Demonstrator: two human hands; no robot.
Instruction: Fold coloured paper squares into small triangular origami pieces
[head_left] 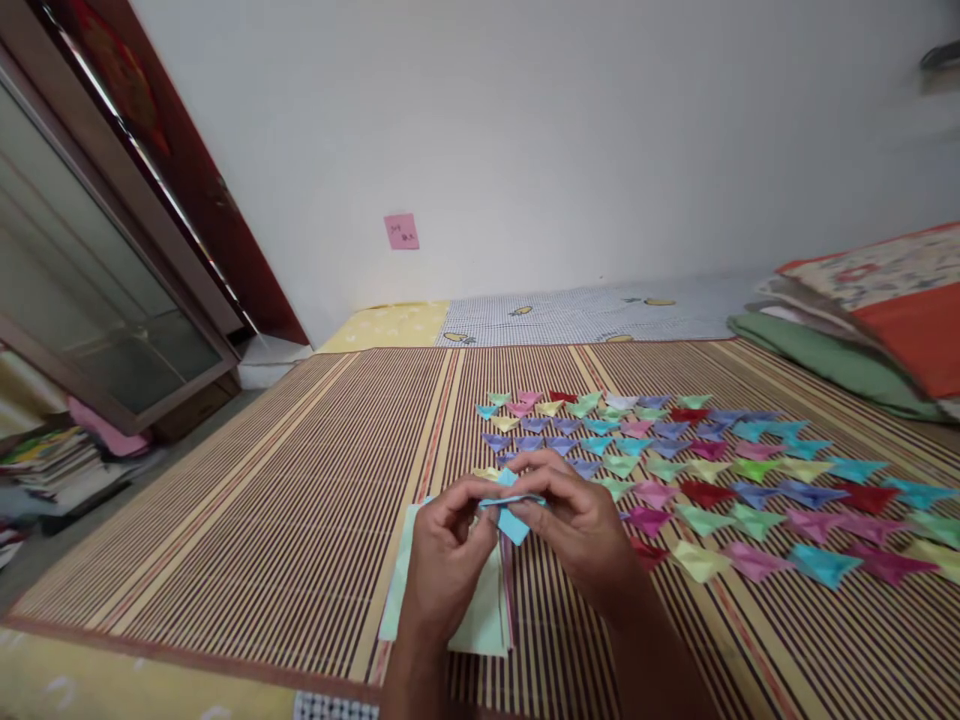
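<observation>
Between my two hands is a small piece of folded light-blue paper [513,526], with flaps sticking out above and below the fingers. My left hand [448,545] pinches its left end between thumb and forefinger. On its right end, my right hand [581,520] presses with thumb and fingers. Under and beside my left wrist lies a stack of pale green paper sheets [484,610]. To the right of my hands, several rows of small folded paper shapes [705,470] in many colours are spread out.
A striped bamboo mat [300,500] covers the bed. Folded bedding [847,350] is piled at the right. A pink note [401,231] sticks to the white wall [525,130]. At the left are a glass-fronted cabinet [97,240] and stacked books [56,465].
</observation>
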